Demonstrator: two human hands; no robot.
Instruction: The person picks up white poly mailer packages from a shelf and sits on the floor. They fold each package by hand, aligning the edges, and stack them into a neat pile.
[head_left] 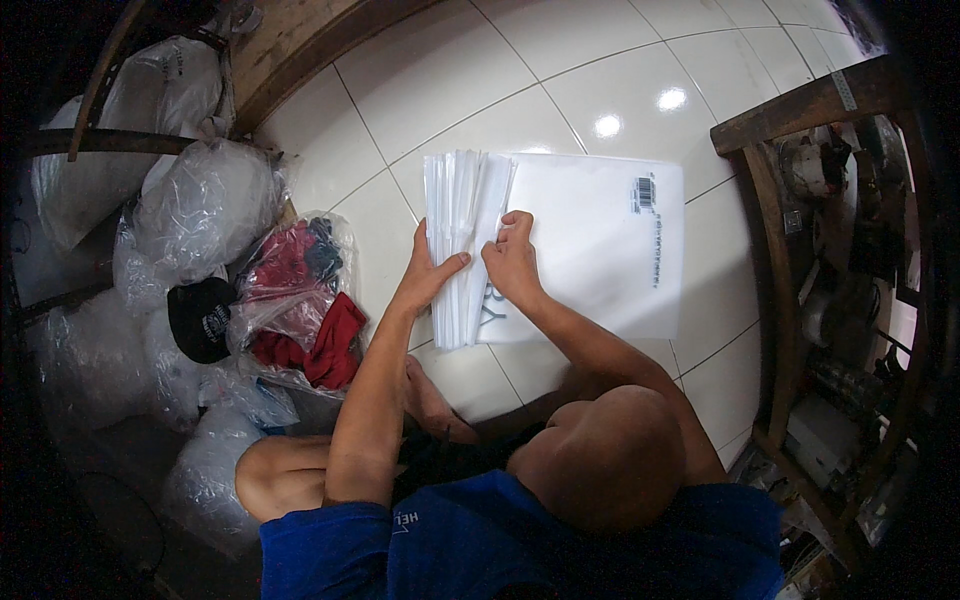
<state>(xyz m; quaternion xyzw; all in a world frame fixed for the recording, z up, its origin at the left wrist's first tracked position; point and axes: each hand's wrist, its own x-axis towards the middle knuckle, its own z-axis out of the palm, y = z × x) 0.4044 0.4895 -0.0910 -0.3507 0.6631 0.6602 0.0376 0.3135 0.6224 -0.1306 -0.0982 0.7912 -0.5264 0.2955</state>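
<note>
A stack of large white sheets [590, 250], which look like flat plastic mailing bags, lies on the floor in front of me. The top one carries a barcode label and grey printing. Along the left side, the edges are bunched into upright, fanned folds [455, 200]. My left hand [428, 275] grips these folds from the left, thumb across the top and fingers partly hidden behind. My right hand [512, 262] is closed, its curled fingers pinching at the rightmost fold's edge. Both hands are close together.
White floor tiles [440, 100] surround the stack. To the left are filled clear plastic bags [205, 210], a black cap [202, 320] and a bag of red cloth [300, 310]. A wooden rack [775, 260] with hardware stands on the right. My bent knees and bare foot [435, 402] are close below.
</note>
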